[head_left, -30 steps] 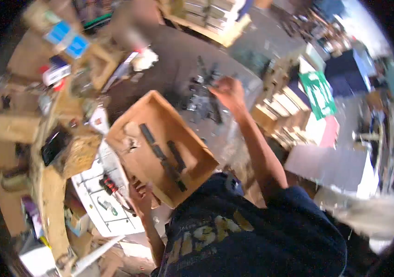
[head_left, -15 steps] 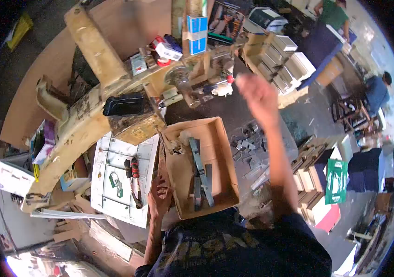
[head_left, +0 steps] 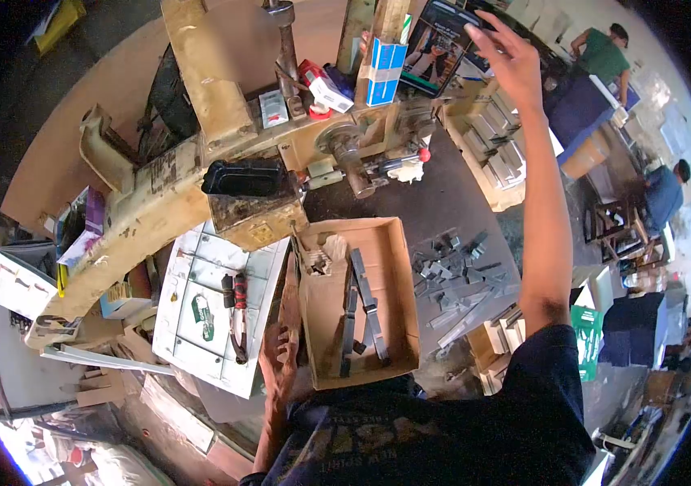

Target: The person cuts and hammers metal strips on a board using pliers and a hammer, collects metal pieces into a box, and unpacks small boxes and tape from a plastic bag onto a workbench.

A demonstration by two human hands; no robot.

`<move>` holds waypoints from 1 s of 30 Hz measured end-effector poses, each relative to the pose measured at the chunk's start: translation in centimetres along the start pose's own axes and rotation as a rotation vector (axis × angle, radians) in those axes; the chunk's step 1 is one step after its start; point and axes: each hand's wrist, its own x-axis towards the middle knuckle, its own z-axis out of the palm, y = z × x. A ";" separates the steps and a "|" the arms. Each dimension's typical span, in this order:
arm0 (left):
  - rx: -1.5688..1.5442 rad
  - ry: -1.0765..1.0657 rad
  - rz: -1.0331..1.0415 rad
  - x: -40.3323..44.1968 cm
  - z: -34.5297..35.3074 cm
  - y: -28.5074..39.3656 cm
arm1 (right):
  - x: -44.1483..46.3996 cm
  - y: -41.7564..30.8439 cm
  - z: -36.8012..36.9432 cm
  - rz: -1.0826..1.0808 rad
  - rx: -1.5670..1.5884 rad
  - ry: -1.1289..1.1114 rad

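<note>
My right hand (head_left: pixel 511 65) is raised at the top, thumb and fingers apart, with its fingertips at the edge of a dark glossy panel (head_left: pixel 436 47) showing a picture. Nothing shows in its grasp. My left hand (head_left: pixel 279 356) rests by the left side of an open cardboard box (head_left: pixel 400 300), its fingers loosely bent and apart, holding nothing visible. Inside the box lie several dark metal bars (head_left: pixel 370 312) and a crumpled pale scrap (head_left: pixel 334 248). Right of the box, many small grey metal pieces (head_left: pixel 451 267) are spread on the dark table (head_left: pixel 434 198).
A cream machine arm (head_left: pixel 147 206) with a black tray (head_left: pixel 244 178) crosses the left. Red-handled pliers (head_left: pixel 239 304) lie on a white panel (head_left: pixel 187 344). White boxes (head_left: pixel 495 150) stand at upper right. Two people (head_left: pixel 605 53) are in the background at the right.
My right hand has gone from the small metal pieces up to the dark panel. My left hand has stayed beside the box. The view has turned, and the bars in the box lie differently.
</note>
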 end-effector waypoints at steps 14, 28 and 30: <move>0.014 0.003 0.128 0.6 -0.3 -0.8 | 0.5 -2.5 0.7 0.210 0.033 0.160; -0.066 -0.009 -0.015 -0.2 -0.2 0.5 | 0.5 -1.4 0.6 0.165 0.058 0.174; -0.039 -0.012 0.061 0.4 -0.6 -2.0 | -0.1 -0.5 -0.1 0.034 -0.218 0.192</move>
